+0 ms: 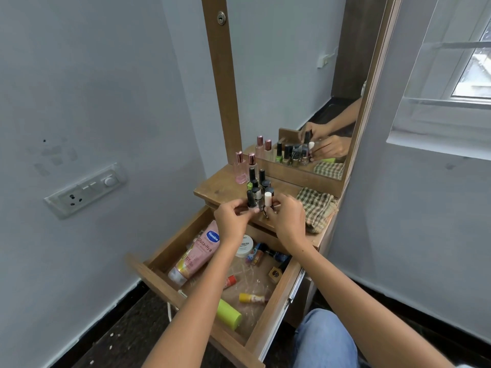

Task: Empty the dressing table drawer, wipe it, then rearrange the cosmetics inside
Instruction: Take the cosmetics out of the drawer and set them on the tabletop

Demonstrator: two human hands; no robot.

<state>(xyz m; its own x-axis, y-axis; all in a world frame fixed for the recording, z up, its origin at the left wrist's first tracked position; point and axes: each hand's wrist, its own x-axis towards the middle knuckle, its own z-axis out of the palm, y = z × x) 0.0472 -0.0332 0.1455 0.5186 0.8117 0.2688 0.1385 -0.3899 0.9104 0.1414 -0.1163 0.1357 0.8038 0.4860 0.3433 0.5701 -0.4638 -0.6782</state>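
The wooden drawer (159, 281) is pulled out below the dressing table top (212, 185). In it lie a pink Vaseline tube (198, 252), a white jar (245, 247), a lime-green tube (229, 314), a yellow stick (251, 298), a red-capped stick (230, 281) and several small bottles (257, 254). Over the table's front edge, my left hand (231, 221) pinches a black-capped nail polish bottle (250, 199). My right hand (285, 220) grips a white-capped bottle (268, 200). Several nail polish bottles (259, 179) and two pink perfume bottles (243, 168) stand behind.
A checked cloth (317, 208) lies on the table top at the right. The mirror (292, 88) rises behind the bottles in a wooden frame. A switch plate (85, 189) is on the left wall, a window (451, 62) at the right. My knee in jeans (325, 338) is below the drawer.
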